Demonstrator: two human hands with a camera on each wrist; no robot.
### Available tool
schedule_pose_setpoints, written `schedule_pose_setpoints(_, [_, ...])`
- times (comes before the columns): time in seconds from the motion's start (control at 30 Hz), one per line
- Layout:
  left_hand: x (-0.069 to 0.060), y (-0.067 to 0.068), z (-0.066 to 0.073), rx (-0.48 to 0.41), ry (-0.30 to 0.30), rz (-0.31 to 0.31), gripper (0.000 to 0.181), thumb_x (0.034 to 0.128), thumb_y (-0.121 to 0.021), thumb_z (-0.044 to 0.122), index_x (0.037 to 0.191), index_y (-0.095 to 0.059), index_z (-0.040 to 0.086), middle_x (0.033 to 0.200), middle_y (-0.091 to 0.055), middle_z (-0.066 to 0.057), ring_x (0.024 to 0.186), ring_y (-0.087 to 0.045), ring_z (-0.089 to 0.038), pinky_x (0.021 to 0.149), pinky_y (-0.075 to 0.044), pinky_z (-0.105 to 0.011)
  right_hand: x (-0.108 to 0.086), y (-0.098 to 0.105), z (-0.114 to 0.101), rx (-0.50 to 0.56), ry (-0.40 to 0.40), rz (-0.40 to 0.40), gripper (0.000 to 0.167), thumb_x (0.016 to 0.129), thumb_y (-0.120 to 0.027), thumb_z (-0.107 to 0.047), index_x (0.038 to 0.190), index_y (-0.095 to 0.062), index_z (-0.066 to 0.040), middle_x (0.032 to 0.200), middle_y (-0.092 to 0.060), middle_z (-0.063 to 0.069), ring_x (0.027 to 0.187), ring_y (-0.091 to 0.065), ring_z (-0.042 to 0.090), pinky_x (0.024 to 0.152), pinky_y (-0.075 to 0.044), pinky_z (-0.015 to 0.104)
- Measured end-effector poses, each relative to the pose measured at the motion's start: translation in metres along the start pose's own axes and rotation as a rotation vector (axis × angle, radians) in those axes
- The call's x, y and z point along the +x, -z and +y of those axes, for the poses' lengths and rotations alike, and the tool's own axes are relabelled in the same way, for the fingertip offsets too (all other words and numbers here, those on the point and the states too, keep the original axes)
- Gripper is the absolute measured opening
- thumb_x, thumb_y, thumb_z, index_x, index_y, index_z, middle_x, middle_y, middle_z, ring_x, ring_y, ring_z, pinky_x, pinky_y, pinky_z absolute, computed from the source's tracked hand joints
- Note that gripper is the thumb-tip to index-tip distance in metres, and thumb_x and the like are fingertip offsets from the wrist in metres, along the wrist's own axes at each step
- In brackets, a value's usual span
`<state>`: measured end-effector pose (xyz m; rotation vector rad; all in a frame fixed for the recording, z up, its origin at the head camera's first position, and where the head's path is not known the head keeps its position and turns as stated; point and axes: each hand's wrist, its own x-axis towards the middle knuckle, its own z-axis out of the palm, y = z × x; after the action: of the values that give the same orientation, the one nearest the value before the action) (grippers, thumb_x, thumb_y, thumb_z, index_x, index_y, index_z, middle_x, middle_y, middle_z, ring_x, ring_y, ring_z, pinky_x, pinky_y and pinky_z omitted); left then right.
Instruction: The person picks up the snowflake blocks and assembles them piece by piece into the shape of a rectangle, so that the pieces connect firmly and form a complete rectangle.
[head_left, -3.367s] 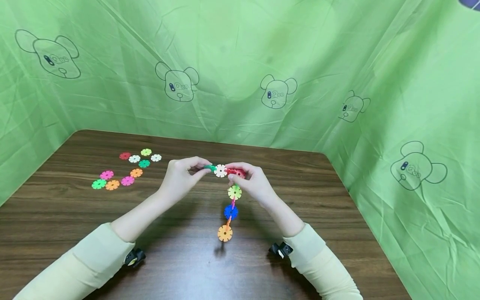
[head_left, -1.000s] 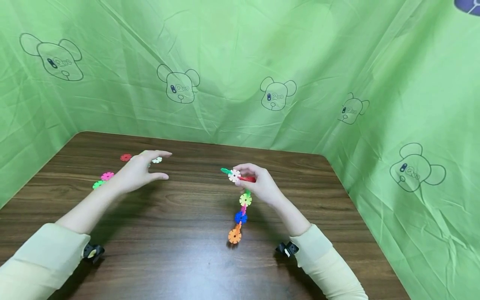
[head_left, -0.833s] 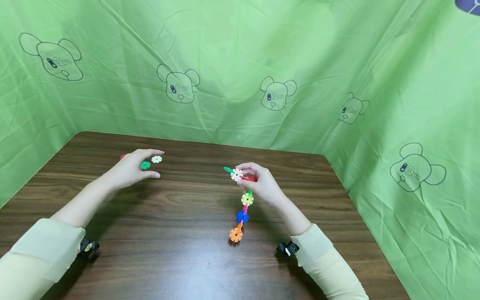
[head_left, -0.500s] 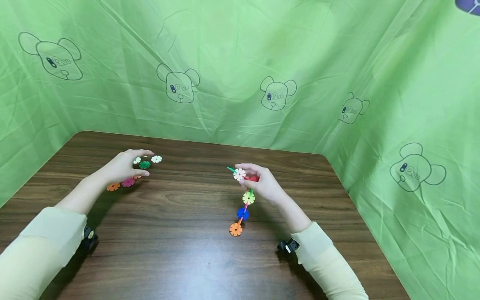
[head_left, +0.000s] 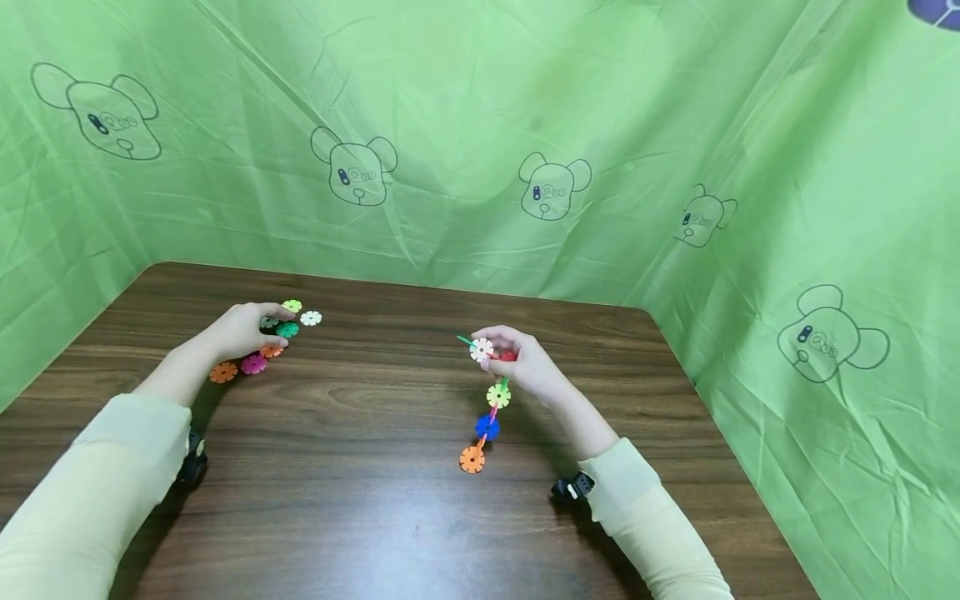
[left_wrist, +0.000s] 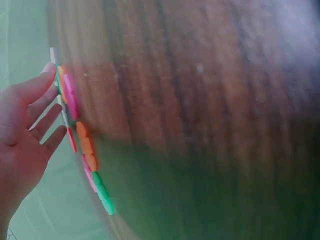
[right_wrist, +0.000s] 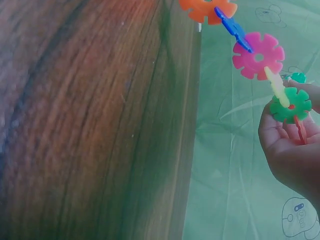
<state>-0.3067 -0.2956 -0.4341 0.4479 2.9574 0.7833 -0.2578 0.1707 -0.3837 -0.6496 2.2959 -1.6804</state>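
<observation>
My right hand [head_left: 531, 367] holds a chain of notched snowflake discs by its red part. A white disc [head_left: 482, 350] and a thin green one stick out to the left of the fingers. Below hang a lime disc [head_left: 498, 396], a blue disc [head_left: 487, 427] and an orange disc [head_left: 472, 460]; the right wrist view also shows a green disc [right_wrist: 297, 102] and a pink disc [right_wrist: 245, 62]. Over the loose discs at the left, my left hand [head_left: 236, 331] has thumb and fingers spread apart, nearest a teal disc [head_left: 287, 330]. Nothing appears gripped there.
Loose around the left hand lie a white disc [head_left: 311, 318], a lime disc [head_left: 292, 306], a pink disc [head_left: 253, 364] and an orange disc [head_left: 223, 372]. The left wrist view shows a red disc [left_wrist: 71, 140]. Green cloth [head_left: 465, 125] walls the wooden table [head_left: 360, 467].
My left hand let go of the chain's green end, crossed left to the loose discs and came lower over them. My right hand has shifted slightly right, still holding the chain.
</observation>
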Motion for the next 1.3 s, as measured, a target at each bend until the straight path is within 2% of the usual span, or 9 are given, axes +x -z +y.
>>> schedule_pose_setpoints(0.13, [0.002,-0.002,0.000,-0.020,0.012,0.008,0.039,0.0859,-0.070,0.018,0.120,-0.061,0.002,0.119,-0.060,-0.024,0.111,-0.053,-0.042,0.091,-0.041,-0.059,0.001,0.000,0.000,0.016,-0.022,-0.005,0.039,0.085,-0.068,-0.005,0.123,-0.058,-0.005,0.091,-0.067,0.005,0.066,-0.056,0.018,0.058,-0.049,0.029])
schedule_pose_setpoints(0.3, [0.005,-0.003,0.001,-0.028,-0.008,0.024,0.032,0.0854,-0.069,0.012,0.114,-0.063,0.000,0.108,-0.064,-0.020,0.104,-0.057,-0.039,0.088,-0.044,-0.056,0.001,0.000,-0.003,0.026,-0.046,-0.009,0.035,0.089,-0.067,-0.015,0.122,-0.058,-0.006,0.081,-0.063,0.001,0.066,-0.053,0.023,0.055,-0.047,0.025])
schedule_pose_setpoints(0.53, [0.008,-0.004,0.001,0.011,-0.041,0.062,0.030,0.0792,-0.075,0.008,0.107,-0.066,0.001,0.098,-0.063,-0.016,0.093,-0.058,-0.032,0.081,-0.046,-0.050,-0.002,-0.003,-0.017,0.055,-0.050,0.004,0.027,0.093,-0.060,-0.011,0.117,-0.058,0.001,0.078,-0.061,0.005,0.067,-0.054,0.024,0.054,-0.047,0.024])
schedule_pose_setpoints(0.73, [0.004,-0.002,0.007,-0.006,-0.046,0.092,0.020,0.0801,-0.074,0.008,0.098,-0.068,0.003,0.094,-0.062,-0.012,0.089,-0.058,-0.030,0.076,-0.047,-0.047,-0.008,-0.005,-0.028,0.064,-0.030,0.021,0.028,0.093,-0.059,-0.009,0.116,-0.055,0.007,0.081,-0.060,0.011,0.063,-0.055,0.011,0.054,-0.046,0.023])
schedule_pose_setpoints(0.87, [0.002,0.001,0.019,-0.023,-0.084,0.138,0.017,0.0815,-0.073,0.007,0.098,-0.069,0.004,0.087,-0.065,-0.008,0.083,-0.060,-0.025,0.073,-0.049,-0.043,-0.009,-0.006,-0.028,0.059,-0.003,0.021,0.023,0.093,-0.058,-0.007,0.112,-0.057,0.006,0.080,-0.060,0.012,0.062,-0.053,0.010,0.053,-0.045,0.023])
schedule_pose_setpoints(1.0, [0.002,0.005,0.036,-0.042,-0.097,0.163,0.018,0.0825,-0.072,0.008,0.099,-0.069,0.004,0.087,-0.066,-0.008,0.079,-0.059,-0.024,0.067,-0.049,-0.038,-0.009,-0.007,-0.027,0.063,0.024,0.020,0.020,0.093,-0.059,-0.005,0.110,-0.058,0.003,0.081,-0.063,0.008,0.063,-0.053,0.010,0.053,-0.044,0.023])
schedule_pose_setpoints(1.17, [0.001,0.008,0.057,-0.070,-0.091,0.179,0.018,0.0839,-0.071,0.010,0.101,-0.068,0.005,0.092,-0.066,-0.012,0.076,-0.064,-0.022,0.062,-0.049,-0.033,-0.009,-0.008,-0.029,0.039,0.039,0.014,0.026,0.092,-0.060,-0.007,0.116,-0.057,0.004,0.083,-0.064,0.002,0.064,-0.054,0.011,0.054,-0.045,0.023])
schedule_pose_setpoints(1.3, [0.000,0.009,0.075,-0.075,-0.116,0.237,0.017,0.0828,-0.073,0.011,0.099,-0.068,0.008,0.089,-0.067,-0.008,0.072,-0.065,-0.018,0.064,-0.048,-0.031,-0.010,-0.010,-0.034,0.025,0.025,0.008,0.031,0.092,-0.060,-0.010,0.121,-0.058,0.002,0.080,-0.062,0.002,0.065,-0.054,0.014,0.056,-0.046,0.022])
